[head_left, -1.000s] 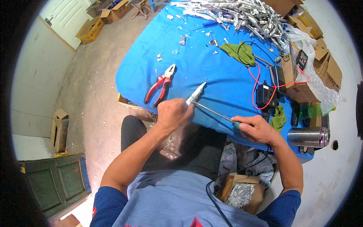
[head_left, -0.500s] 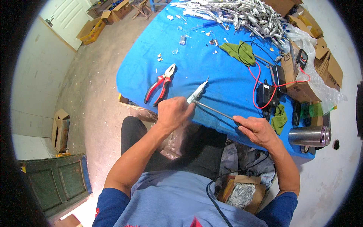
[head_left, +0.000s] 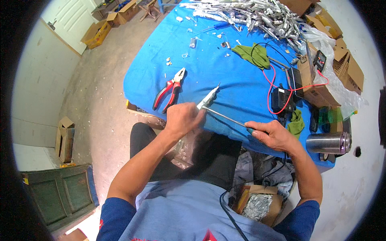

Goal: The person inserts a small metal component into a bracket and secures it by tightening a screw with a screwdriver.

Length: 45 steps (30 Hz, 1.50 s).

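My left hand [head_left: 183, 119] is closed around the lower end of a slim, pen-shaped white-and-silver piece [head_left: 208, 97]. Its thin tip points up and to the right, over the blue cloth [head_left: 148, 52]. In my right hand [head_left: 274, 136] is a screwdriver [head_left: 226, 117], gripped by its dark green handle. The long metal shaft reaches left, and its end meets the piece beside my left thumb; the exact contact is too small to make out. A pair of pliers [head_left: 173, 89] with red-and-black handles lies just beyond my left hand.
Many similar silver pieces [head_left: 257, 18] are heaped at the far edge. Small scraps [head_left: 169, 61], a green cloth [head_left: 254, 55], a black adapter [head_left: 280, 99] with a red cable and a steel flask [head_left: 327, 143] lie around the table. An open box [head_left: 257, 207] holds silvery material below.
My right hand has shifted slightly, showing more of the screwdriver's green handle. The piece in my left hand has tilted or turned a little. The pliers stay put.
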Each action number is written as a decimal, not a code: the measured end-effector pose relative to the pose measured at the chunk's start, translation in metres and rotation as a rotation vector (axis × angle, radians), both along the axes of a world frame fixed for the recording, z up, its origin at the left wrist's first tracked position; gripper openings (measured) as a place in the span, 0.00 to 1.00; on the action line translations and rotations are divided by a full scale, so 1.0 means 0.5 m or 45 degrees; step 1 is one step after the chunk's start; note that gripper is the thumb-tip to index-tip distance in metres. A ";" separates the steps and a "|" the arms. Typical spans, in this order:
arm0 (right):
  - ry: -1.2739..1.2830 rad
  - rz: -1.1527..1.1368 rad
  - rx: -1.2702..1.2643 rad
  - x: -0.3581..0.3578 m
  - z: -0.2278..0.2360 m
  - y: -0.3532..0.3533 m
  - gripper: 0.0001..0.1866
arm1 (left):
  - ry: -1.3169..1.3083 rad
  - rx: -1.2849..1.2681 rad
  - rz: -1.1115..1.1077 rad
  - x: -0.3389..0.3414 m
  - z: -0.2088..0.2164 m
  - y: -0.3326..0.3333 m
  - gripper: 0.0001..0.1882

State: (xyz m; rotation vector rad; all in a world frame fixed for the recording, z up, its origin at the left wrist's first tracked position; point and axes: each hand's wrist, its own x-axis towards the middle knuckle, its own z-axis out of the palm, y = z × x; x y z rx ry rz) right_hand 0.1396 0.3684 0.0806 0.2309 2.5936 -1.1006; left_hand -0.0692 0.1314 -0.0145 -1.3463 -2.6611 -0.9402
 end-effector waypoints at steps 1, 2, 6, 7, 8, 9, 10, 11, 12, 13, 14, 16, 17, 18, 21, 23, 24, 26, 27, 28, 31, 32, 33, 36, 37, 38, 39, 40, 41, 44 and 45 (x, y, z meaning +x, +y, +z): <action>-0.090 -0.095 -0.130 0.002 -0.001 -0.001 0.18 | -0.001 0.015 0.005 0.000 -0.002 -0.001 0.18; -0.181 -0.188 -0.261 0.003 -0.007 -0.002 0.18 | -0.001 0.029 0.011 0.001 -0.005 -0.003 0.19; 0.099 -0.177 -0.227 0.030 -0.055 -0.018 0.18 | 0.017 0.060 0.061 0.004 -0.016 0.004 0.18; 0.391 -0.086 -0.104 0.032 -0.067 -0.025 0.18 | 0.021 0.054 0.071 0.006 -0.015 0.005 0.19; 0.368 -0.060 -0.049 0.033 -0.067 -0.024 0.18 | 0.025 0.049 0.082 0.008 -0.013 0.004 0.19; 0.340 -0.031 0.009 0.026 -0.051 -0.022 0.18 | 0.024 0.049 0.081 0.010 -0.013 0.004 0.19; 0.311 -0.001 0.068 0.023 -0.039 -0.022 0.18 | 0.023 0.050 0.080 0.011 -0.011 0.001 0.19; 0.287 0.002 0.095 0.022 -0.033 -0.022 0.18 | 0.022 0.051 0.080 0.012 -0.008 -0.002 0.20; 0.266 0.008 0.125 0.019 -0.025 -0.023 0.18 | 0.004 0.047 0.070 0.013 -0.003 -0.004 0.20; 0.246 0.014 0.154 0.017 -0.019 -0.024 0.18 | -0.014 0.043 0.061 0.013 0.003 -0.007 0.21; 0.281 0.023 0.150 0.016 -0.020 -0.023 0.18 | -0.032 0.040 0.052 0.013 0.008 -0.009 0.21; 0.355 0.036 0.139 0.018 -0.029 -0.018 0.18 | 0.005 -0.003 0.063 0.013 0.020 -0.017 0.21; 0.337 0.033 0.139 0.018 -0.024 -0.018 0.18 | 0.023 -0.024 0.068 0.013 0.024 -0.020 0.21; 0.318 0.035 0.134 0.017 -0.021 -0.020 0.18 | 0.037 -0.017 0.070 0.014 0.023 -0.027 0.21; 0.249 0.022 0.120 0.014 -0.006 -0.030 0.18 | 0.103 0.012 0.071 0.016 0.020 -0.037 0.21; 0.253 0.019 0.103 0.012 -0.006 -0.034 0.18 | 0.179 0.039 0.068 0.017 0.013 -0.033 0.20; 0.280 0.020 0.092 0.014 -0.008 -0.034 0.18 | 0.198 0.047 0.045 0.016 0.010 -0.033 0.19; 0.312 0.027 0.077 0.015 -0.012 -0.032 0.18 | 0.235 0.064 -0.001 0.014 0.006 -0.035 0.18; 0.316 0.032 0.073 0.014 -0.013 -0.031 0.18 | 0.247 0.060 -0.018 0.013 0.004 -0.034 0.17; 0.319 0.038 0.070 0.012 -0.014 -0.030 0.18 | 0.260 0.056 -0.034 0.012 0.003 -0.033 0.16; 0.240 0.046 0.084 0.004 -0.002 -0.030 0.18 | 0.275 0.071 -0.077 0.011 -0.005 -0.032 0.15; 0.260 0.056 0.085 0.001 -0.003 -0.029 0.18 | 0.277 0.081 -0.090 0.012 -0.011 -0.030 0.15; 0.279 0.065 0.085 -0.001 -0.007 -0.027 0.18 | 0.298 0.112 -0.071 0.014 -0.016 -0.024 0.14; 0.223 0.078 0.099 -0.013 0.018 -0.032 0.18 | 0.331 0.137 -0.057 0.019 -0.017 -0.020 0.14; 0.183 0.080 0.106 -0.017 0.028 -0.033 0.18 | 0.330 0.149 -0.058 0.019 -0.018 -0.021 0.14; 0.178 0.084 0.089 -0.020 0.027 -0.031 0.18 | 0.329 0.160 -0.059 0.019 -0.018 -0.023 0.15; 0.171 0.080 0.078 -0.021 0.028 -0.029 0.18 | 0.327 0.178 -0.066 0.019 -0.017 -0.021 0.15; 0.164 0.076 0.067 -0.022 0.030 -0.027 0.18 | 0.319 0.186 -0.070 0.019 -0.017 -0.020 0.15; 0.133 0.081 0.068 -0.022 0.036 -0.026 0.18 | 0.312 0.194 -0.074 0.021 -0.017 -0.019 0.15; 0.040 0.092 0.035 -0.037 0.049 -0.023 0.18 | 0.315 0.178 -0.061 0.018 -0.020 -0.020 0.15; 0.003 0.080 0.001 -0.038 0.050 -0.020 0.18 | 0.319 0.166 -0.058 0.019 -0.021 -0.020 0.15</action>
